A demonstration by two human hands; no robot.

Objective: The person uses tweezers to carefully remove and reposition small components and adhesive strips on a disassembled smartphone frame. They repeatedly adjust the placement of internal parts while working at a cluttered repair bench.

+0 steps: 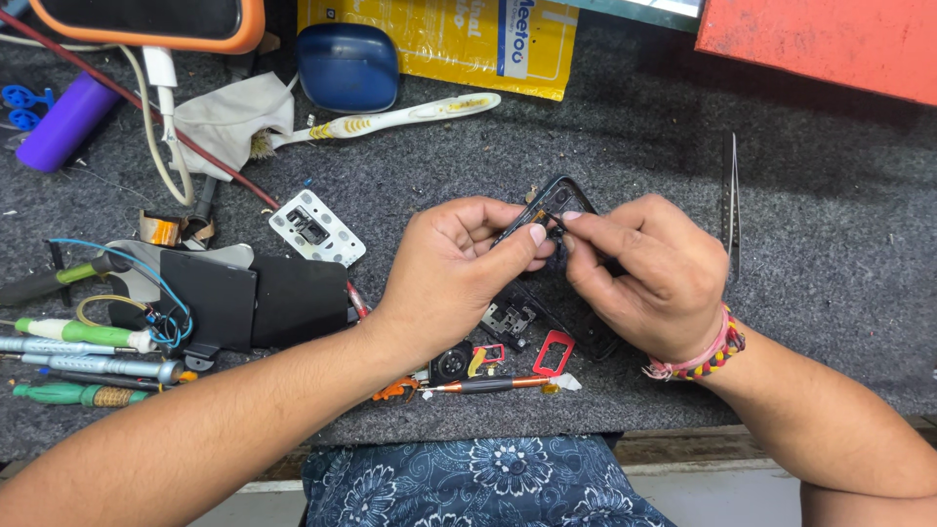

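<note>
Both hands meet over the grey felt mat (634, 127) — the left hand (454, 268) and the right hand (649, 273) pinch a black phone frame (561, 195) between thumb and fingertips, tilted up off the surface. Just below them lie small loose parts, a red tray piece (554, 353) and a copper-tipped screwdriver (488, 385). Tweezers (732, 205) rest to the right, well apart. Further left sit a black phone back (264, 303) and a white toothbrush (390, 119) — screwdrivers (83, 366) line the left edge.

Flat yellow package (439, 44) with blue-and-white label (520, 39) at the mat's top edge
</note>
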